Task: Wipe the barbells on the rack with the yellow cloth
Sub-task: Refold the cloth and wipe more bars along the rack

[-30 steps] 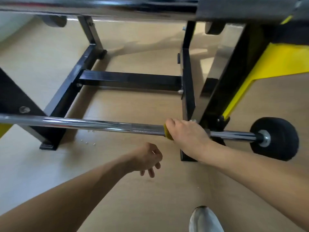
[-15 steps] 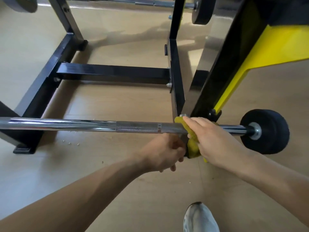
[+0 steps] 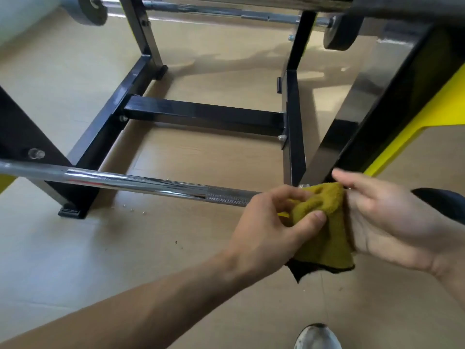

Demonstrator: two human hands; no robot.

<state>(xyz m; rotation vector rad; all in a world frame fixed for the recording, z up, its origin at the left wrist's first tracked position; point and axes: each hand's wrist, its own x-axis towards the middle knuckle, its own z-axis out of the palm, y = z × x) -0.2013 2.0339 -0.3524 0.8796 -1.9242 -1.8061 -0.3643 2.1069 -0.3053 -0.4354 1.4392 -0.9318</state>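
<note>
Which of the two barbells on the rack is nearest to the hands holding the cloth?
The lower chrome barbell, crossing just before the hands and yellow cloth; the upper barbell lies far behind, at the picture's top.

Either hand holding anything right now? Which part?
Both hold the yellow cloth: left hand pinches its bunched left side, right hand holds its right edge, in front of the lower barbell.
</note>
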